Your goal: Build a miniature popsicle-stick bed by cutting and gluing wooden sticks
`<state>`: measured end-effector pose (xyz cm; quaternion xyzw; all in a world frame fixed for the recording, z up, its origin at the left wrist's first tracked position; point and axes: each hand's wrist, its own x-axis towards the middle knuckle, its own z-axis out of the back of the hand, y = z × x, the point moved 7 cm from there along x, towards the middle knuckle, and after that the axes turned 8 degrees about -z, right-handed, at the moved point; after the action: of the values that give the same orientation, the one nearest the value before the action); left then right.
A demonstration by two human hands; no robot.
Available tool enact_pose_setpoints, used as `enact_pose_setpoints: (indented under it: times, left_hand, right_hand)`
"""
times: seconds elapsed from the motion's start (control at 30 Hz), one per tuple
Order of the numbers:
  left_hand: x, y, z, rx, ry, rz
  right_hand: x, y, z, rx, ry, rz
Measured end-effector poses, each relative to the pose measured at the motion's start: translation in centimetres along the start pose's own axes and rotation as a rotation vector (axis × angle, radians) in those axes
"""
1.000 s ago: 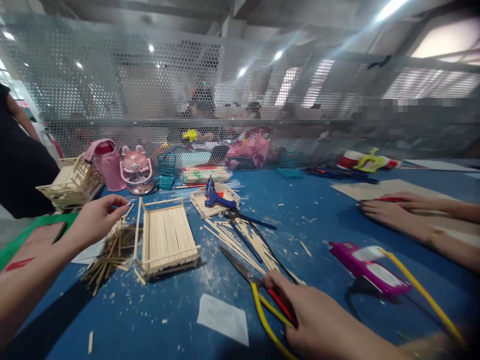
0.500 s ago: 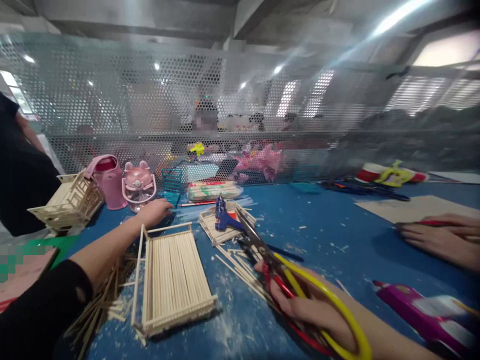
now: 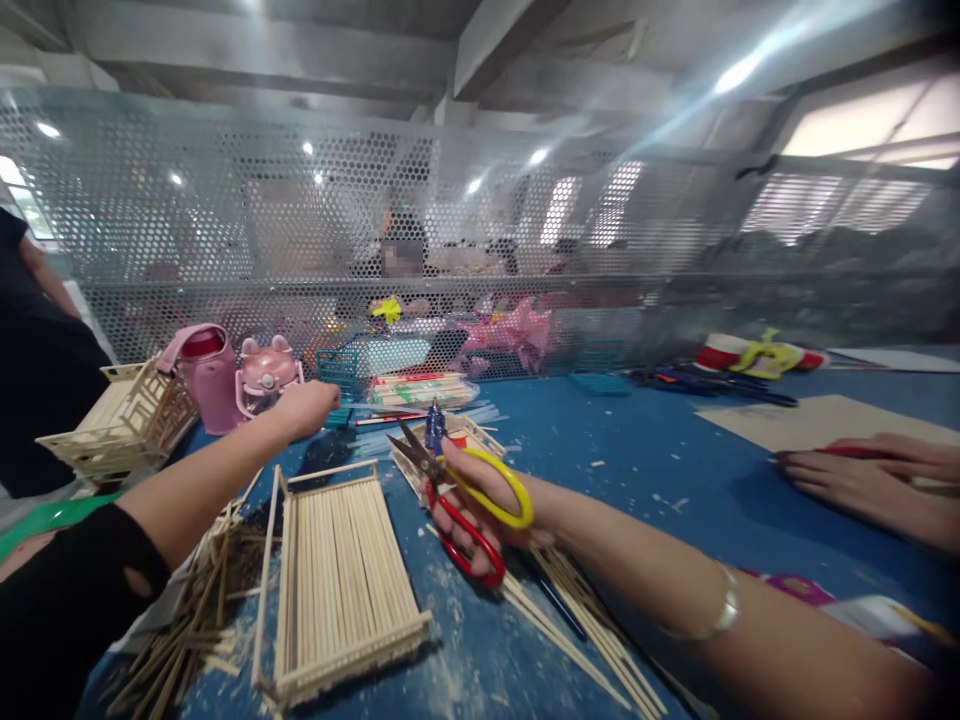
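My right hand (image 3: 476, 500) grips scissors (image 3: 471, 483) with one yellow and one red handle; the blades are parted and point up and left. My left hand (image 3: 309, 408) has its fingers pressed together around the end of a thin translucent stick (image 3: 382, 408), near the pink-lidded bottle. Between my arms lies a bed-like frame of pale wooden sticks (image 3: 345, 575). Behind the scissors is a smaller stick tray (image 3: 480, 435) with a blue glue gun (image 3: 435, 425) on it, partly hidden by my right hand.
Loose sticks lie left (image 3: 199, 610) and right (image 3: 592, 620) of the frame. Two pink bottles (image 3: 210, 385) and a stick model (image 3: 124, 415) stand back left. A perforated screen (image 3: 300, 230) runs behind. Another person's hands (image 3: 862, 480) rest at the right beside brown paper (image 3: 795, 418).
My right hand has moved up and left with the scissors, whose blades now point more to the left. My left hand has lifted a little, with the translucent stick now at its fingers.
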<state>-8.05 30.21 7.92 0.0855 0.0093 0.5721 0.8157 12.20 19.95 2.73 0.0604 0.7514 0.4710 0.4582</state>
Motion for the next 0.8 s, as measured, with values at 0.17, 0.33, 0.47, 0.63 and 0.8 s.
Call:
enact_pose_setpoints:
  times: [0.17, 0.33, 0.47, 0.63, 0.8]
  left_hand:
    - [-1.0, 0.6, 1.9, 0.025, -0.012, 0.012]
    - [-1.9, 1.1, 2.2, 0.031, -0.011, 0.024]
    - [-2.3, 1.4, 2.3, 0.030, -0.011, 0.037]
    - [-2.4, 1.5, 1.9, 0.021, -0.031, 0.037]
    - [-2.4, 1.2, 1.6, -0.022, -0.092, 0.004]
  right_hand:
    - [2.9, 2.9, 0.1, 0.035, -0.037, -0.016]
    - [5.6, 4.5, 0.5, 0.129, -0.055, -0.009]
    - [6.7, 4.6, 1.0, -0.001, -0.222, 0.045]
    - [5.6, 4.7, 1.3, -0.087, -0.403, 0.124]
    - [-1.9, 7.5, 1.0, -0.582, -0.538, 0.542]
